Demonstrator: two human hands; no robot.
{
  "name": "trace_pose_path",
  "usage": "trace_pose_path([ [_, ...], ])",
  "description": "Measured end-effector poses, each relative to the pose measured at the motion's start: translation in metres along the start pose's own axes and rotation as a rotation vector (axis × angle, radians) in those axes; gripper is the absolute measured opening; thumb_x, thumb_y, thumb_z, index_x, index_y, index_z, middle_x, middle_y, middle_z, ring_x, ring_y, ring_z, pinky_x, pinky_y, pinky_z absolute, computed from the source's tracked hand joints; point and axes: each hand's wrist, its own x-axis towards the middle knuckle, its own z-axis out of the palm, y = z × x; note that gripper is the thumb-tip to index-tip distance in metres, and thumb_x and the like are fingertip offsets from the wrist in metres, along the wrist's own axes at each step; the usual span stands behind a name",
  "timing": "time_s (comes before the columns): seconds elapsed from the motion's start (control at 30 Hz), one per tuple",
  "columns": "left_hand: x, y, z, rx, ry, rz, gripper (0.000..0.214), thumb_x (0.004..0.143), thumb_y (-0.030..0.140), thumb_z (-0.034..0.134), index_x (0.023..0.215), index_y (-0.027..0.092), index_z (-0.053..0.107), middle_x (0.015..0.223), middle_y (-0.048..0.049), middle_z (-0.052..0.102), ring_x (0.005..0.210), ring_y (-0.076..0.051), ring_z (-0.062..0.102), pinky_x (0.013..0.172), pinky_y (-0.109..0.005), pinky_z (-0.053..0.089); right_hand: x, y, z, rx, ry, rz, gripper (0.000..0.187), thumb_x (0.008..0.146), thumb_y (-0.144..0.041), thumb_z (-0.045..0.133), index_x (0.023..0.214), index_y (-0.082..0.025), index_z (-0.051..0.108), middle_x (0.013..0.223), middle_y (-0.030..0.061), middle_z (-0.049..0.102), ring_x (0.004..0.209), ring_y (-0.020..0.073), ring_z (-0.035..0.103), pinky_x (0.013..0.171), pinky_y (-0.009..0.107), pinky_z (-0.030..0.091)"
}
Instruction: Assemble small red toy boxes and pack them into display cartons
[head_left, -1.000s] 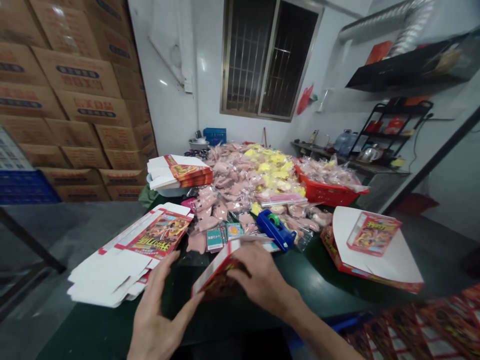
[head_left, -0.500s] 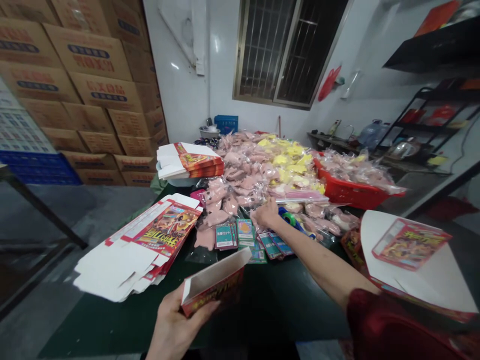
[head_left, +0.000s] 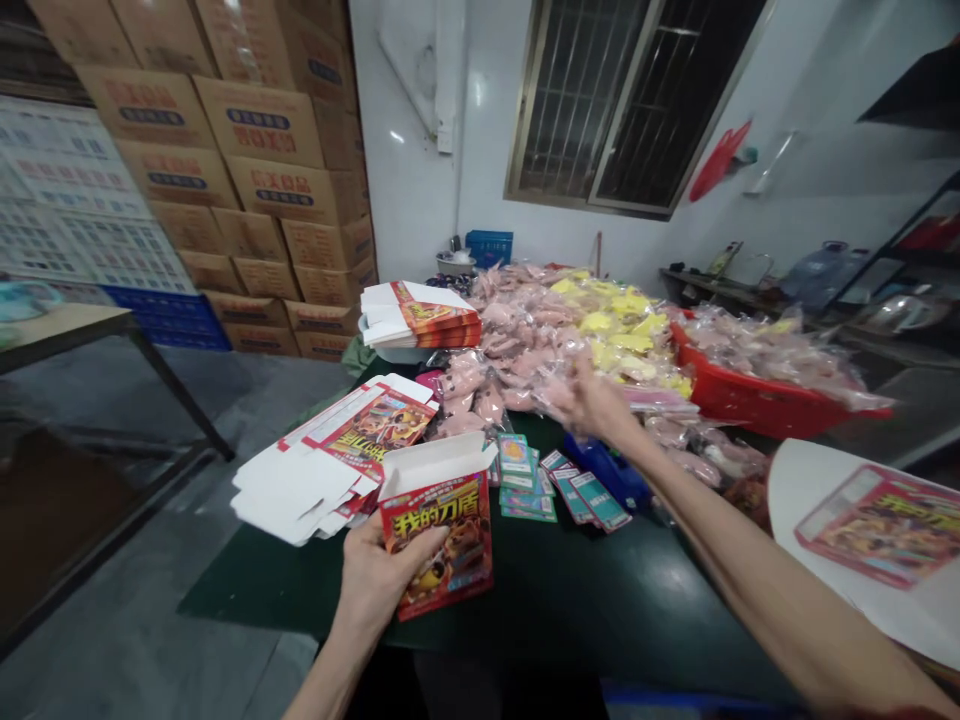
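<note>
My left hand (head_left: 382, 570) grips a red printed box (head_left: 442, 545) upright at the front of the table, thumb across its face. The box's white top flap stands open. My right hand (head_left: 604, 408), slightly blurred, is over the near side of a heap of pink toys in clear bags (head_left: 525, 330). Its fingers look closed on a bagged pink toy (head_left: 556, 393), though the fingertips are partly hidden. Between my hands lie teal-backed cards (head_left: 600, 498) and a stack of cards with an orange picture (head_left: 516, 455). A blue tape dispenser (head_left: 604, 470) sits under my right wrist.
Flat white-and-red cartons (head_left: 315, 470) lie left of the box, with another stack (head_left: 427, 315) behind. Bagged yellow toys (head_left: 622, 320) top the heap. A red basket (head_left: 772, 395) of bagged toys stands right, near a white-lined container (head_left: 795, 580). Brown cartons (head_left: 255, 130) line the wall.
The view has turned left. My left hand has turned the box so its printed front faces me. My right hand has shifted slightly right, and bare table shows where pink bags lay.
</note>
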Motion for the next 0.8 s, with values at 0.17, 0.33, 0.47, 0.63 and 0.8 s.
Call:
trace_pose_path([
  [0.17,-0.001,0.018,0.01,0.021,-0.315,-0.059,0.036,0.059,0.032,0.079,0.087,0.011,0.069,0.08,-0.0084,0.075,0.068,-0.022,0.07,0.063,-0.03,0.058,-0.081,-0.017,-0.061,0.071,0.546,-0.579,0.043,0.087,-0.031,0.053,0.128,-0.02,0.043,0.091,0.0047,0.065,0.072,0.0156,0.059,0.066,0.026,0.043],
  [0.33,-0.011,0.026,0.028,-0.076,-0.485,-0.133,0.037,0.059,0.031,0.08,0.088,0.011,0.068,0.08,-0.0079,0.074,0.067,-0.021,0.069,0.063,-0.029,0.056,-0.131,-0.05,-0.043,-0.263,0.537,-0.843,0.036,0.089,-0.013,0.045,0.124,-0.018,0.047,0.084,0.0041,0.065,0.068,0.0155,0.055,0.058,0.027,0.037],
  [0.47,-0.016,0.021,0.035,-0.028,-0.413,-0.153,0.04,0.056,0.034,0.081,0.085,0.009,0.068,0.074,-0.0082,0.074,0.062,-0.02,0.067,0.059,-0.028,0.053,-0.145,-0.059,-0.038,-0.475,0.354,-0.704,0.03,0.083,-0.012,0.051,0.111,-0.019,0.057,0.076,0.0054,0.063,0.064,0.0189,0.056,0.053,0.029,0.032],
  [0.63,-0.019,0.017,0.034,0.099,-0.428,-0.078,0.042,0.059,0.039,0.077,0.087,0.01,0.067,0.081,-0.0095,0.074,0.069,-0.022,0.067,0.063,-0.031,0.052,-0.14,-0.062,-0.073,-0.549,-0.051,-0.656,0.017,0.077,-0.013,0.055,0.091,-0.019,0.064,0.074,0.0066,0.065,0.06,0.0171,0.056,0.049,0.026,0.023],
  [0.8,-0.028,0.035,0.034,0.478,-0.458,0.168,0.034,0.061,0.043,0.074,0.075,0.013,0.065,0.067,-0.0025,0.068,0.061,-0.017,0.059,0.054,-0.024,0.044,-0.11,-0.085,-0.117,-0.613,-0.377,-0.732,0.014,0.077,-0.014,0.054,0.077,-0.017,0.067,0.068,0.0041,0.066,0.059,0.0139,0.055,0.049,0.025,0.022],
])
